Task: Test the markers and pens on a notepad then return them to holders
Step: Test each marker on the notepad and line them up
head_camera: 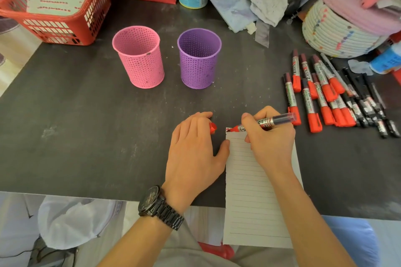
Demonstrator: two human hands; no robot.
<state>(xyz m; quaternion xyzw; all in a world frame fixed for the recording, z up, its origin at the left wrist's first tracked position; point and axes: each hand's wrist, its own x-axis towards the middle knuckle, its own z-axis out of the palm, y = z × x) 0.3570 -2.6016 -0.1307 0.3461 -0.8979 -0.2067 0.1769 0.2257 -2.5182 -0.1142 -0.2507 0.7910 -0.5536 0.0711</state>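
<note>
Well, right hand point(269, 138): fingers clamped round an uncapped red marker point(267, 122), its tip on the top left corner of the notepad point(251, 201).
Left hand point(193, 151): curled fingers held the red cap point(213, 127); thumb against the notepad's edge.
Notepad: lined, overhanging the dark table point(86, 125).
Holders: pink holder point(140, 58) and purple holder point(198, 59) stood upright, side by side.
Other markers and pens point(325, 93): heaped at right.

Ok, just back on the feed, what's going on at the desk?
The right hand grips an uncapped red marker, tip on the top left corner of the notepad. The left hand holds the red cap in its fingers, thumb against the notepad's edge. The other markers and pens lie heaped to the right; nothing sticks out of the pink holder or the purple holder.
</note>
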